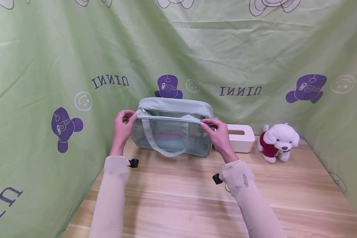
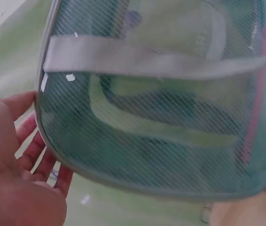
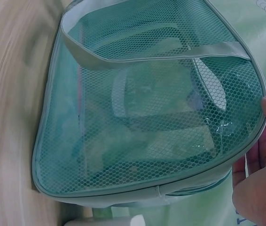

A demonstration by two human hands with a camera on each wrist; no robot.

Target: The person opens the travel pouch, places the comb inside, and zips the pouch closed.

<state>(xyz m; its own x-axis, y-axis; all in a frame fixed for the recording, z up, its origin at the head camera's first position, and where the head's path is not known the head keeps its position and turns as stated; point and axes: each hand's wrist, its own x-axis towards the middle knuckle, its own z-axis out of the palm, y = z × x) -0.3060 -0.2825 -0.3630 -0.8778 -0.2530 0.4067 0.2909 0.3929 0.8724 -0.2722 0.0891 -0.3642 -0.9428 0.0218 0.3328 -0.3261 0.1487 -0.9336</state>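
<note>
A pale teal bag with see-through mesh walls stands upright at the back of the table. Its top zipper is undone, leaving a gap along the opening, and a light strap handle hangs down in front. My left hand pinches the front top rim at the left corner; in the left wrist view the thumb is at the edge and the fingers lie behind it. At the right corner, my right hand pinches the same rim. Something pinkish shows faintly through the mesh, too blurred to name.
Right of the bag stands a white tissue box with a slot on top. Beyond it sits a white plush dog in red. Green printed cloth hangs around the wooden table. A small gold-coloured object lies partly behind the right sleeve.
</note>
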